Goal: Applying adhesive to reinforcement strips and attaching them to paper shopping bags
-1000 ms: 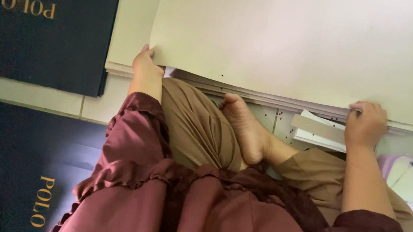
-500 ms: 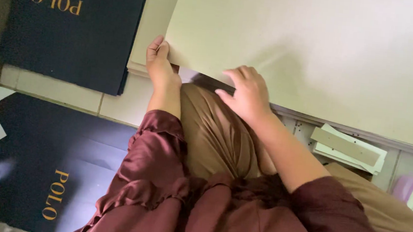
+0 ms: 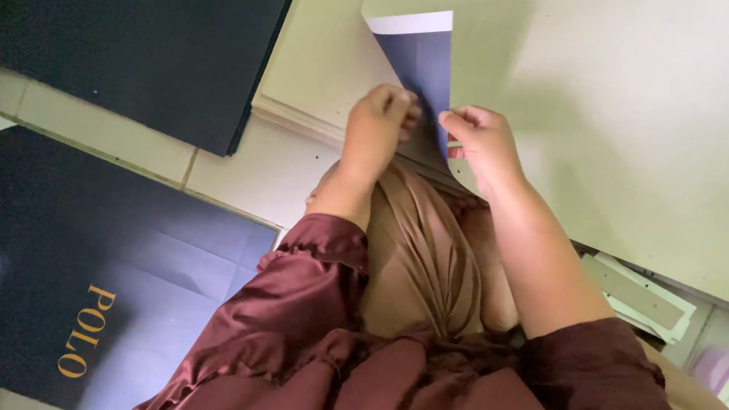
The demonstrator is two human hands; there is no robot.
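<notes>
While the head view has only one frame to go on now, the change is clear: a second ago the hands were spread wide along the near edge of the pale sheet stack [image 3: 635,123], and now both meet at one corner. Left hand [image 3: 377,127] and right hand [image 3: 484,143] sit at centre frame, fingers pinched shut on the folded corner flap [image 3: 421,60], which shows its dark blue underside with a white strip at the top. So the top sheet is lifted and turned back at that corner, not lying flat any more. Stack fills the upper right, resting on the tiled floor [image 3: 236,163]. Dark printed sheets lie upper left [image 3: 151,37] and lower left [image 3: 68,276]. Small pale card pieces [image 3: 638,295] sit right of the knees.
</notes>
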